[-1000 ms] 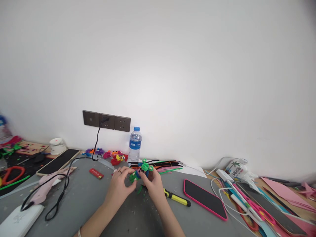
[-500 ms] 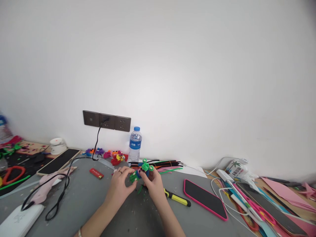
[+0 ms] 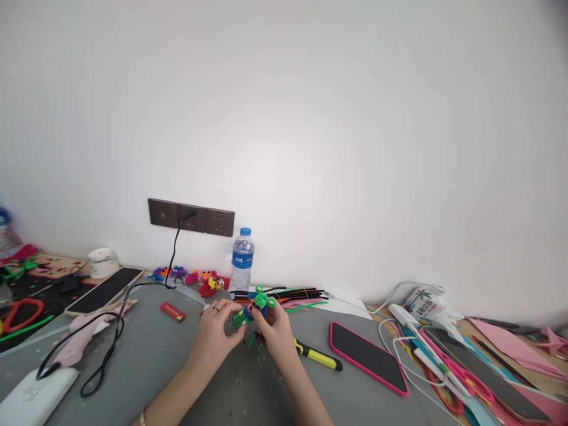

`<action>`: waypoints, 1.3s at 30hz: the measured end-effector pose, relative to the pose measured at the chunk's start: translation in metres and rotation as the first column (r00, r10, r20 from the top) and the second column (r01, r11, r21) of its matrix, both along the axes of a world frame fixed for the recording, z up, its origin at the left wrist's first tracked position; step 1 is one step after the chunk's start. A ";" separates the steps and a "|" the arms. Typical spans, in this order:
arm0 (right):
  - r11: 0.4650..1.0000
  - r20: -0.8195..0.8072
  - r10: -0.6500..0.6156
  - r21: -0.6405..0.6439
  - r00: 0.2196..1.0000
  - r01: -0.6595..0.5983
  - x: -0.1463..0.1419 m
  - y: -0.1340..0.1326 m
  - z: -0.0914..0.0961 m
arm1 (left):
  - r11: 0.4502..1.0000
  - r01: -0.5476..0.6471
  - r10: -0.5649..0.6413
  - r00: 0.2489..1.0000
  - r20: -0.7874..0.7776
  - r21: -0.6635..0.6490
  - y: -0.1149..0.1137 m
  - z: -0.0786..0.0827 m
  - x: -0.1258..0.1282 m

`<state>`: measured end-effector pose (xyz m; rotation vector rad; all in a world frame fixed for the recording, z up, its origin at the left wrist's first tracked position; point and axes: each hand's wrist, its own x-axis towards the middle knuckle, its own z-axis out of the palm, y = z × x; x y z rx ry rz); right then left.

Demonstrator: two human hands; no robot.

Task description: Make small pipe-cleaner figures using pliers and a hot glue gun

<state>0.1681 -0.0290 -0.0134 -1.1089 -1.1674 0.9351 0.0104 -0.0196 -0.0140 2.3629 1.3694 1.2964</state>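
Between my two hands is a small pipe-cleaner figure (image 3: 260, 300), green with loops on top and a blue middle part. My right hand (image 3: 277, 331) pinches it near the head and the blue part. The fingers of my left hand (image 3: 217, 328) close round its green lower end, and a ring shows on one finger. Fingertips hide part of the figure. Just behind it lies a bundle of pipe cleaners (image 3: 306, 294) in black, orange, pink and green. A yellow and black utility knife (image 3: 319, 357) rests beside my right wrist.
A water bottle (image 3: 243, 260) stands against the wall behind my hands. To the right lies a pink-cased phone (image 3: 368, 358). A pink glue gun (image 3: 82, 337), its black cord and a white power bank (image 3: 38, 396) occupy the left. Finished pipe-cleaner pieces (image 3: 213, 285) sit by the wall.
The view has shifted very slightly. Both hands keep their hold on the pipe-cleaner figure in nearly the same place.
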 end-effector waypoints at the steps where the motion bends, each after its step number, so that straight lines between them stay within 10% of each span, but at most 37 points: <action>1: 1.000 0.000 0.001 0.000 1.000 -0.001 0.000 0.000 0.000 | 1.000 0.000 0.000 1.000 -0.001 0.005 0.000 0.000 0.000; 39: 1.000 0.019 0.022 0.013 1.000 -0.022 0.000 -0.001 -0.001 | 1.000 -0.026 0.026 1.000 -0.001 0.013 -0.002 0.004 0.003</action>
